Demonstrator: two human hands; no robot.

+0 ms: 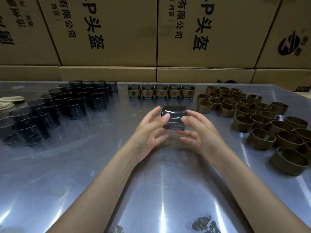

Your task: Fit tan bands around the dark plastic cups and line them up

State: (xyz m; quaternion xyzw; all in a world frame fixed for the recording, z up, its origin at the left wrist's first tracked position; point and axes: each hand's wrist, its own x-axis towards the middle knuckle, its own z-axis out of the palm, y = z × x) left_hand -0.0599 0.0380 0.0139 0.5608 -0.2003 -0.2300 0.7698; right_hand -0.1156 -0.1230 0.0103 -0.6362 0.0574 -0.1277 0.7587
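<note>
While the left hand's thumb (166, 117) and the right hand's thumb (183, 118) press against its near side, a bare dark plastic cup (174, 118) is pinched between both hands above the metal table (168, 182). It lies on its side, its long axis running away from the person; which end is the mouth I cannot tell. The left hand (149, 130) grips it from the left, the right hand (200, 130) from the right, lower fingers spread loosely. Beyond it, five banded cups (161, 91) stand upright in a row near the table's far edge. Unbanded cups (67, 105) crowd the left, loose tan bands (252, 115) the right. Printed cardboard boxes (107, 31) rise behind.
</note>
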